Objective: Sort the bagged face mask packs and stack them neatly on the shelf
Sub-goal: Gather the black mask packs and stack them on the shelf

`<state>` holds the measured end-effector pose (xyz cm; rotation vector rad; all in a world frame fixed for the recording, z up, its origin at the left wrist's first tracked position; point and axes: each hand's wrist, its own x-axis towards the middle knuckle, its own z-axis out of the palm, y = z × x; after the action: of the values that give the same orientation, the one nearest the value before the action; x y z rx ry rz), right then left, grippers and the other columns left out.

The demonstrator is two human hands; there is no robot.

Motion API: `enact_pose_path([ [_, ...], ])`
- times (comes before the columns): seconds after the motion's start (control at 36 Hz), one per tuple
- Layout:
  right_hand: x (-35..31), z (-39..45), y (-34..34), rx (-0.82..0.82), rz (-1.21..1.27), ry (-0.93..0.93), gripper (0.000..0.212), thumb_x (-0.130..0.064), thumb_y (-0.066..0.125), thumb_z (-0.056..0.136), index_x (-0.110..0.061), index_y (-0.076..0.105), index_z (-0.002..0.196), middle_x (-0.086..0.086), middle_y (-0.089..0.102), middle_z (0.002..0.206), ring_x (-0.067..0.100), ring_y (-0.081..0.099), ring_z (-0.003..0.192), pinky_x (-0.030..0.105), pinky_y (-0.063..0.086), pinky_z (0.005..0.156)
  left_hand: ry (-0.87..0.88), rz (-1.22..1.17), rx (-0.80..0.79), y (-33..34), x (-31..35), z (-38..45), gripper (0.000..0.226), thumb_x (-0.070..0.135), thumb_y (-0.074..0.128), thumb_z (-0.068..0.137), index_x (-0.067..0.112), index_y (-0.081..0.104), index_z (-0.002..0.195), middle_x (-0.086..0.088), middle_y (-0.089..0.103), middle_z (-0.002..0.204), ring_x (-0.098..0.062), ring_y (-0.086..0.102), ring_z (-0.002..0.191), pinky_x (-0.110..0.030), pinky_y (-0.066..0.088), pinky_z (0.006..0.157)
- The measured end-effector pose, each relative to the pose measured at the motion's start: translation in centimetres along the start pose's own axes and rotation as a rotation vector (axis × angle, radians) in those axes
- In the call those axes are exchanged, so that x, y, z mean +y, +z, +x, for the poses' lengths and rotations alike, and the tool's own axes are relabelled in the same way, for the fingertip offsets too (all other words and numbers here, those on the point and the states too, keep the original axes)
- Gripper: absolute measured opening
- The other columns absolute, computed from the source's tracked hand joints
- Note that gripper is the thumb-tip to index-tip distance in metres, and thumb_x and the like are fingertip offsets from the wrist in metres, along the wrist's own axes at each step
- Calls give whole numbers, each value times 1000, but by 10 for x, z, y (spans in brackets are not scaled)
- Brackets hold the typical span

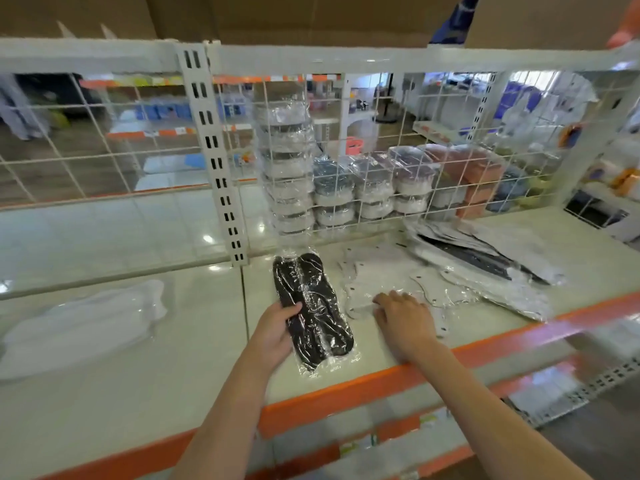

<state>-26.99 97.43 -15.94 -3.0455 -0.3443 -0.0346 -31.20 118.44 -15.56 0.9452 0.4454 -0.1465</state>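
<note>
Lower centre of frame: two bare forearms reach in over the orange front edge of the shelf (381, 379).

Left hand (275, 332): fingers curled round the left edge of a black mask pack (313, 311), thumb on top of the clear bag, gripping it. The pack lies lengthwise, pointing away from the viewer, its near end close to the orange lip, resting on the shelf just right of the seam between two shelf panels.

Right hand (403, 315): palm down, fingers relaxed and slightly spread, laid flat on a loose heap of white mask packs (384, 282) in clear bags. The heap sits just right of the black pack, nearly touching it.

Left of frame, well apart from both hands: a white bagged pack (86, 323), blurred, lying flat on the adjoining shelf panel.

Right of centre, further back: a slanted pile of silver-and-black bagged packs (485, 261), overlapping one another, running toward the right edge of the shelf.

Behind the shelf: a white wire grid panel (346, 161) with a slotted upright post (214, 157). Through the grid, stacks of bagged round items (346, 188), dark and white, and orange-brown bundles to their right.

Top of frame: brown cardboard (277, 19) above the upper rail. Details beyond the grid are too blurred to tell.
</note>
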Motion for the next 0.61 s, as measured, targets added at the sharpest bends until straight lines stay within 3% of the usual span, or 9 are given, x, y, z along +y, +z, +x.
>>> enact_pose_path([
  [0.08, -1, 5, -4, 26, 23, -17, 31, -31, 30, 101, -22, 49, 124, 2, 55, 126, 24, 49, 119, 35, 40, 94, 23, 76, 12, -4, 2, -3, 29, -6, 44, 92, -2, 54, 119, -19, 67, 106, -28, 65, 94, -41, 51, 82],
  [0.22, 4, 14, -15, 77, 89, 71, 20, -20, 36, 98, -14, 55, 103, 10, 66, 100, 32, 59, 95, 35, 42, 70, 29, 60, 32, -16, 3, -10, 29, -3, 46, 93, -2, 53, 121, -19, 66, 109, -29, 65, 98, -42, 51, 84],
  [0.28, 2, 18, -25, 98, 518, 179, 20, -21, 43, 97, -6, 57, 93, 13, 62, 85, 31, 57, 83, 34, 38, 64, 29, 2, 39, -18, 5, -13, 28, -4, 44, 93, -3, 52, 120, -19, 66, 104, -28, 64, 93, -41, 51, 80],
  [0.33, -5, 19, -42, 8, 1147, 271, 19, -18, 51, 94, -4, 59, 84, 15, 60, 78, 27, 56, 75, 34, 42, 67, 26, -17, 30, -18, 4, -14, 29, -4, 43, 94, -3, 52, 121, -19, 67, 104, -28, 65, 92, -40, 51, 80],
  [0.39, -15, 17, -54, -129, 1592, 291, 16, -16, 54, 93, -3, 62, 92, 19, 64, 84, 28, 61, 75, 38, 50, 75, 21, -23, 24, -19, 2, -14, 29, 0, 43, 95, -5, 52, 122, -20, 68, 104, -29, 65, 94, -42, 51, 84],
  [0.42, -20, 16, -58, -179, 1678, 285, 17, -16, 54, 93, -2, 62, 97, 19, 65, 85, 28, 62, 75, 39, 52, 76, 17, -34, 15, -18, 2, -14, 29, 3, 44, 96, -6, 52, 122, -21, 68, 104, -30, 65, 95, -43, 50, 86],
  [0.5, -41, 14, -60, -316, 1683, 263, 14, -16, 53, 93, -3, 58, 96, 14, 64, 80, 26, 62, 70, 39, 53, 73, 15, -107, -52, -15, 3, -17, 36, 22, 43, 98, -1, 55, 123, -20, 67, 112, -29, 65, 103, -43, 48, 91],
  [0.61, -75, 14, -45, -479, 1526, 257, 19, -17, 49, 96, -2, 59, 91, 11, 62, 77, 18, 60, 64, 27, 50, 60, 46, -65, -166, -13, 1, -18, 50, 43, 40, 97, 6, 55, 128, -21, 60, 124, -34, 57, 118, -50, 40, 102],
])
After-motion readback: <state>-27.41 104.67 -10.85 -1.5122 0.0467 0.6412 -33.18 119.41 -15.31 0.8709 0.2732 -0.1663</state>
